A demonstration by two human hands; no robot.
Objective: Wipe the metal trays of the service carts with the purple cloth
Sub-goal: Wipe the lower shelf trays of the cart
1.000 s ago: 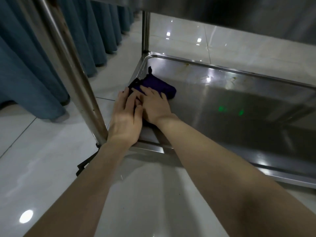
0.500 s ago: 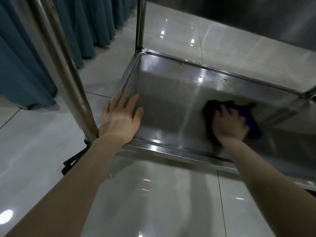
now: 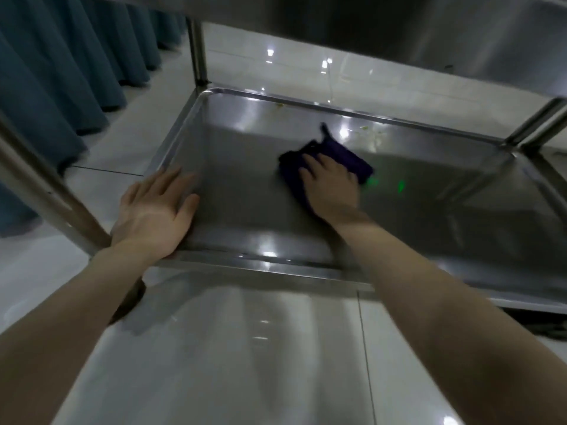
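- On the floor of the lowest metal tray (image 3: 245, 191), a little right of its middle, lies the purple cloth (image 3: 340, 150), bunched into a dark wad with one corner sticking up toward the far rim.
- The right hand (image 3: 329, 191) lies flat on top of the cloth, palm down. Its fingers are spread and fairly straight and press the cloth against the metal rather than curling round it.
- Most of the cloth shows beyond and to the left of the fingertips, and part of it is hidden under the palm.
- Two small green spots of light (image 3: 400, 185) sit on the tray just to the right of the cloth.
- Small pale-green scraps (image 3: 365, 127) lie along the far rim, beyond the cloth and apart from it.
- The left hand (image 3: 153, 210) rests at the tray's near left corner with straight, slightly spread fingers and holds nothing. Its heel is over the near rim and its fingers reach onto the tray floor.
- A steel post (image 3: 40, 185) rises just left of that hand, and a second post (image 3: 196, 53) stands at the far left corner.
- The underside of an upper shelf (image 3: 399, 26) spans the top of the view.
- Glossy pale floor tiles (image 3: 245, 348) surround the cart and carry bright reflections.
- Blue pleated curtains (image 3: 61, 72) hang to the floor on the left.
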